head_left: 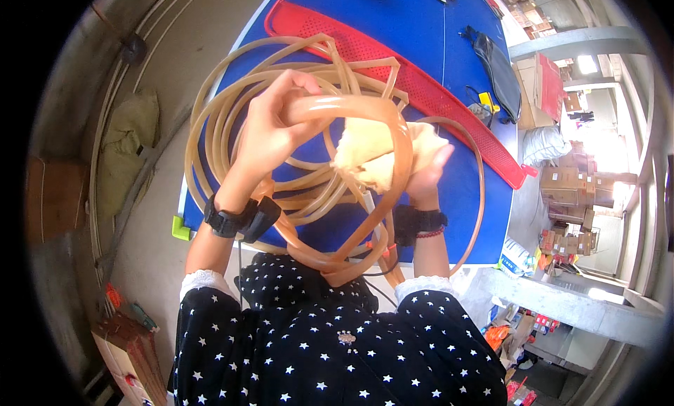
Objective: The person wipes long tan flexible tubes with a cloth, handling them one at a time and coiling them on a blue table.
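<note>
My left hand is closed round a thick, amber translucent hose, held up above the table. From that grip the hose arches to the right, bends down past the cloth and loops low near my lap. My right hand is closed on a crumpled pale yellow cloth, just behind the bend of the hose. Whether the cloth touches the hose I cannot tell. More of the hose lies in a loose coil beneath my hands, and another loop reaches out to the right. Both wrists wear black bands.
Under the coil is a blue table with a green corner piece. A long red perforated strip lies diagonally across it. Farther right are a black bag and a small yellow item. Cardboard boxes stand beyond; a sack sits left.
</note>
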